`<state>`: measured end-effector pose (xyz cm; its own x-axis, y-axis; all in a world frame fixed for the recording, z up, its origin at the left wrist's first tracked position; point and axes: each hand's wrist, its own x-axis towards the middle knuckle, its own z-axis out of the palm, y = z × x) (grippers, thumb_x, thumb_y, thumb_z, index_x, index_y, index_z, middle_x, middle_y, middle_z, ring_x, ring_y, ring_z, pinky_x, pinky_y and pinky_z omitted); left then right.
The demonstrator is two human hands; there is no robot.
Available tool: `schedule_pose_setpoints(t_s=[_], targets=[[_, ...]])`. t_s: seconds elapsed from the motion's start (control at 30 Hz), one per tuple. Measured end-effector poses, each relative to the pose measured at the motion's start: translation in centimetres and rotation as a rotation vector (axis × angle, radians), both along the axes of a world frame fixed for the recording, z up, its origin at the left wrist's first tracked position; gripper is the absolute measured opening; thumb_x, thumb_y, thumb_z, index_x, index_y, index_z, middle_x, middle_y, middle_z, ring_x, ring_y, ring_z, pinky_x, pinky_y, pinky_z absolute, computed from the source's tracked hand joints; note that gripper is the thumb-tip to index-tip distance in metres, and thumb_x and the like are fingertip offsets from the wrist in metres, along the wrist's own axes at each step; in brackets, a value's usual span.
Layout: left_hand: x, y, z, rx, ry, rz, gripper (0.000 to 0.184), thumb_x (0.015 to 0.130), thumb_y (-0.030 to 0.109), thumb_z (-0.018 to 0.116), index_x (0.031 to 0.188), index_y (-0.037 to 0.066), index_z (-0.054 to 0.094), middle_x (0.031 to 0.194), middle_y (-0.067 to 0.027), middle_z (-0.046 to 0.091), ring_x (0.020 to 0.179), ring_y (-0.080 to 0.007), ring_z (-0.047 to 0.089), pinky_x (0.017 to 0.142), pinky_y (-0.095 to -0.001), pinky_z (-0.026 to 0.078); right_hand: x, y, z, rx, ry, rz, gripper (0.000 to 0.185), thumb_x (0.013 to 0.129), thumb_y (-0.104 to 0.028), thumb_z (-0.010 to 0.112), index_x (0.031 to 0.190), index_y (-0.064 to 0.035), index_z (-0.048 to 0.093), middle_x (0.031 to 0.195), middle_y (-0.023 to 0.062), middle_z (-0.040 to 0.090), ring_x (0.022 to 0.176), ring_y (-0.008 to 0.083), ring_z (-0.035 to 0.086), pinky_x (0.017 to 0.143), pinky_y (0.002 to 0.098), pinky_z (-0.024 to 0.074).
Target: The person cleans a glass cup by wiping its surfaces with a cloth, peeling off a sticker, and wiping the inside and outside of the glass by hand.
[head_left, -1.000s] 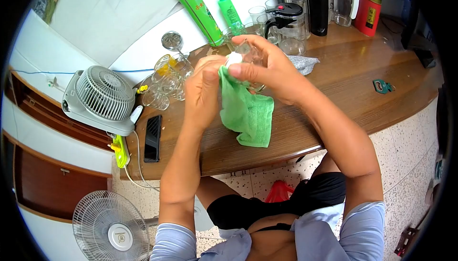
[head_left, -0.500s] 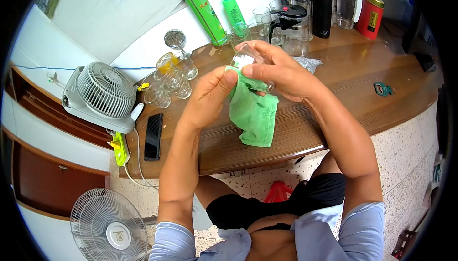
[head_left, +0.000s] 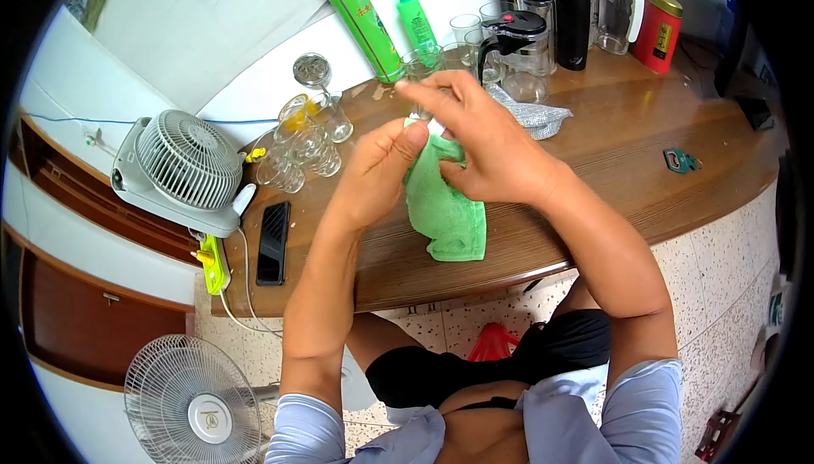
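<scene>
A green cloth (head_left: 449,218) hangs from between my hands over the front part of the wooden table. My left hand (head_left: 377,167) is closed on the cloth's upper left edge, thumb on top. My right hand (head_left: 496,138) is curled round the cloth's upper right side, its fingers reaching over toward my left thumb. Between the hands a small bit of clear glass with a white patch (head_left: 436,126) shows; the rest of the glass is hidden behind my right hand and the cloth.
Several glasses (head_left: 309,146) and a grey fan (head_left: 191,163) stand on the left, near a black phone (head_left: 272,244). Behind are a green spray can (head_left: 360,23), a black-lidded pot (head_left: 521,49) and a red tin (head_left: 657,30). A silvery cloth (head_left: 534,116) lies behind my right hand.
My right hand has turned and its fingers have come over the glass, which shows less than before. The green cloth hangs narrower, and more of the silvery cloth is visible.
</scene>
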<state>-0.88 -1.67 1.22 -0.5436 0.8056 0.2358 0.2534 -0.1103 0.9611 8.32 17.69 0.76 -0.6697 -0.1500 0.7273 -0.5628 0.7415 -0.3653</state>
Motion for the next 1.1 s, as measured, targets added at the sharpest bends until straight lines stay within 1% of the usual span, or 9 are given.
schedule_pose_setpoints(t_s=[0.13,0.17,0.3,0.5,0.6,0.7,0.9,1.0,1.1], targets=[[1.7,0.4,0.9,0.001,0.156,0.103,0.044,0.114,0.04,0.053,0.117,0.0,0.071,0.099,-0.0022,0.074,0.09,-0.0081,0.066,0.078,-0.0268,0.055,0.5,0.8,1.5,-0.654,-0.561,0.277,0.088,0.086,0.002,0.073,0.164,-0.0089,0.036,0.118,0.0131,0.063,0.089,0.0191,0.064,0.077,0.031,0.0576],[1.9,0.2,1.2,-0.031,0.258,0.109,0.046,0.114,0.041,0.052,0.117,0.0,0.071,0.1,-0.0032,0.074,0.092,-0.0095,0.067,0.081,-0.0272,0.054,0.5,1.3,1.7,-0.767,-0.685,0.427,0.082,0.091,-0.003,0.073,0.163,-0.0033,0.035,0.103,0.0065,0.065,0.081,0.016,0.065,0.071,0.0297,0.0565],[1.1,0.3,0.4,-0.054,0.378,0.127,0.05,0.115,0.044,0.048,0.117,0.0,0.071,0.098,-0.0044,0.074,0.093,-0.0107,0.067,0.082,-0.0282,0.054,0.0,2.0,0.9,-1.064,-0.895,0.663,0.078,0.092,-0.006,0.076,0.159,0.0025,0.037,0.099,0.0055,0.064,0.081,0.015,0.066,0.063,0.0321,0.0555],[0.5,0.0,0.7,-0.025,0.095,-0.033,0.052,0.116,0.045,0.045,0.119,-0.001,0.07,0.104,-0.007,0.075,0.095,-0.0112,0.068,0.085,-0.0272,0.054,-0.8,1.9,0.4,-0.821,-0.776,0.506,0.072,0.09,-0.004,0.076,0.154,0.0003,0.044,0.115,0.0078,0.066,0.088,0.0163,0.066,0.072,0.0325,0.0586],[0.9,0.4,0.5,0.002,0.067,0.033,0.048,0.116,0.043,0.047,0.115,0.001,0.069,0.099,-0.0014,0.072,0.088,-0.006,0.064,0.076,-0.0241,0.053,-0.6,1.0,-0.4,-0.565,-0.421,0.29,0.074,0.087,0.001,0.077,0.154,-0.0033,0.046,0.127,0.0109,0.065,0.1,0.0189,0.067,0.085,0.0335,0.0583],[0.5,0.4,0.1,0.001,0.044,0.028,0.048,0.116,0.043,0.047,0.118,0.001,0.07,0.1,0.0002,0.071,0.087,-0.0045,0.062,0.076,-0.0229,0.052,-0.1,0.7,0.2,-0.223,-0.22,0.125,0.077,0.084,-0.001,0.077,0.154,-0.0024,0.046,0.143,0.0221,0.059,0.117,0.0335,0.069,0.094,0.0393,0.0592],[0.9,0.6,0.4,0.05,0.041,0.087,0.047,0.116,0.043,0.048,0.117,0.002,0.07,0.099,0.002,0.07,0.087,-0.0038,0.06,0.075,-0.0222,0.051,-0.7,0.2,-0.6,0.265,0.136,-0.122,0.083,0.08,0.004,0.074,0.157,-0.0058,0.043,0.155,0.0244,0.046,0.122,0.0436,0.064,0.103,0.0442,0.0564],[0.2,0.4,0.0,0.046,0.131,0.115,0.046,0.115,0.044,0.049,0.113,0.002,0.07,0.097,0.0011,0.071,0.087,-0.0051,0.063,0.075,-0.0229,0.052,-0.6,-0.4,-0.5,-0.102,-0.023,0.036,0.087,0.08,0.005,0.074,0.16,-0.0079,0.041,0.152,0.0191,0.051,0.127,0.0367,0.062,0.099,0.0404,0.0576],[0.8,0.5,0.4,0.018,0.241,0.142,0.046,0.115,0.043,0.049,0.11,0.003,0.07,0.094,-0.0003,0.072,0.086,-0.0066,0.066,0.075,-0.0241,0.054,-0.4,0.3,-0.1,-0.56,-0.474,0.18,0.089,0.083,0.004,0.075,0.163,-0.0095,0.038,0.137,0.0163,0.061,0.113,0.0284,0.069,0.086,0.0368,0.059]])
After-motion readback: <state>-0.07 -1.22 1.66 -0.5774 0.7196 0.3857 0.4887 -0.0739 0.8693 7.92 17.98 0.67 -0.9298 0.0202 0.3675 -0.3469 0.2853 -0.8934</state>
